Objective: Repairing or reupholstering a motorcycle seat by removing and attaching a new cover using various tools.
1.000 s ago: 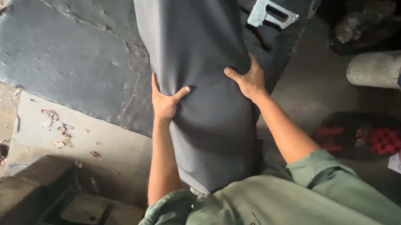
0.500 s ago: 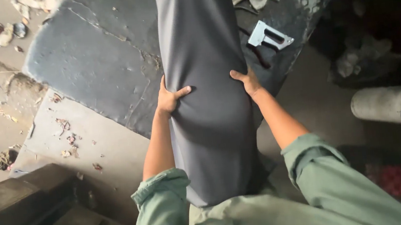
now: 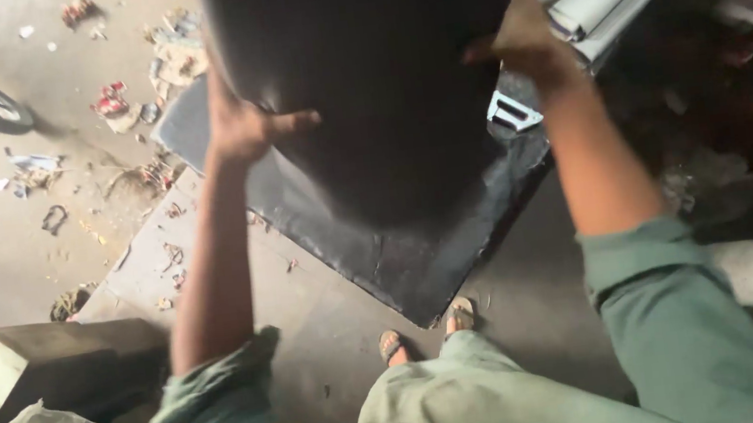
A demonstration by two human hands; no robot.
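Hands [image 3: 380,79] grip dark roll [image 3: 370,70] — raised above sheet [image 3: 419,254].

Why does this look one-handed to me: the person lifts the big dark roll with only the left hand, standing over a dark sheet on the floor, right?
Not quite. The head view shows both hands on the dark roll: left hand and right hand grip opposite sides. The dark sheet does lie on the floor below.

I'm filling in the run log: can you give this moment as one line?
left hand: grips left edge of dark roll | right hand: grips right edge | roll: lifted, over dark floor sheet | metal bracket: on sheet
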